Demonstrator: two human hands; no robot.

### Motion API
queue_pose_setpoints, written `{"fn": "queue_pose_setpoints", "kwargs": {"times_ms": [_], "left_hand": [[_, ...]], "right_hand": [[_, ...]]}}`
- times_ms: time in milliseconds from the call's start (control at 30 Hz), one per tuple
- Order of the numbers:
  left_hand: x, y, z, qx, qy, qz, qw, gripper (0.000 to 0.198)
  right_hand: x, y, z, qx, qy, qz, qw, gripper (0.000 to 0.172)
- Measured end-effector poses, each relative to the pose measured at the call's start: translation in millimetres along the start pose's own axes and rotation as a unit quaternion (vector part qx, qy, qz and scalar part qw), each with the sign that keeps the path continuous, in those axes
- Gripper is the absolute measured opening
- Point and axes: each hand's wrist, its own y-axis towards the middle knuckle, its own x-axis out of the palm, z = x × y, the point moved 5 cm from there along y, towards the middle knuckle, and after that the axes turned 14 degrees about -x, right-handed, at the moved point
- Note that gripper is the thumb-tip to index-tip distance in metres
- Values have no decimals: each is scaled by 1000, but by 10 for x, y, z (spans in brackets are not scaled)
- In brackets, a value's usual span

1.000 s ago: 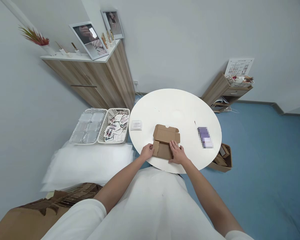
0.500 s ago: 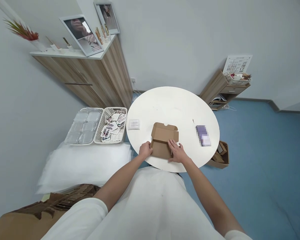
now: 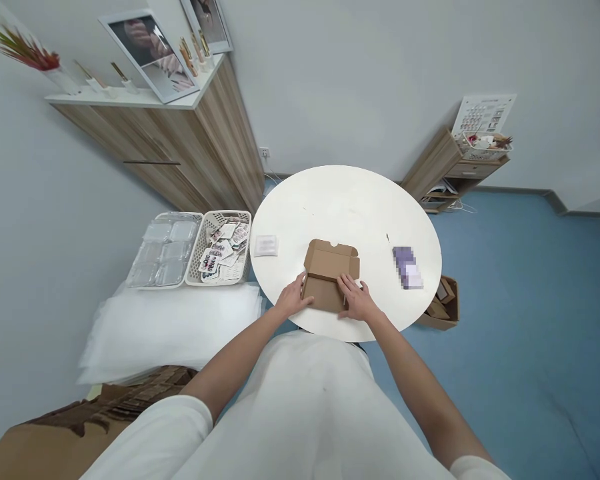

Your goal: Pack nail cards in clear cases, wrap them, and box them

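A brown cardboard mailer box (image 3: 323,293) lies on the white round table (image 3: 340,193), its lid raised at the back with tuck flaps standing out. My left hand (image 3: 293,297) grips the box's left side, thumb reaching toward the front edge. Over the right side wall lies my right hand (image 3: 359,301), its fingers bent onto the inside and its thumb near the front corner. Something small and white shows beside the right knuckles, too hidden to name. The box's visible floor is bare.
A clear flat pack (image 3: 266,245) lies at the table's left, a blurred purple item (image 3: 407,268) at its right. Left of the table stand a basket of printed packets (image 3: 223,252) and clear plastic trays (image 3: 164,253). A carton (image 3: 443,307) holds folded cardboard on the floor.
My left hand has opened its grasp slightly and stretched its thumb toward the box's front. My right hand stays on the right wall. The view has shifted a little.
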Motion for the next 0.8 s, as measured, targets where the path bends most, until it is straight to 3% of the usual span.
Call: {"fn": "queue_pose_setpoints", "kwargs": {"times_ms": [100,167,433,567,700,800], "left_hand": [[-49,19,49,64,21,-59,996,108],[-63,78,61,69,52,-79,993,116],[-1,196,95,55,60,-91,993,114],[29,174,77,41,52,-86,994,113],[63,164,63,46,49,-72,995,112],[89,157,64,62,46,-65,995,112]], "right_hand": [[8,0,24,-3,-1,0,1000,114],[8,1,28,-7,0,-2,1000,114],[-45,-71,7,-3,11,14,1000,112],[-68,-315,128,102,48,117,987,97],[130,-671,281,236,224,235,916,83],[377,-805,290,274,423,271,820,76]]}}
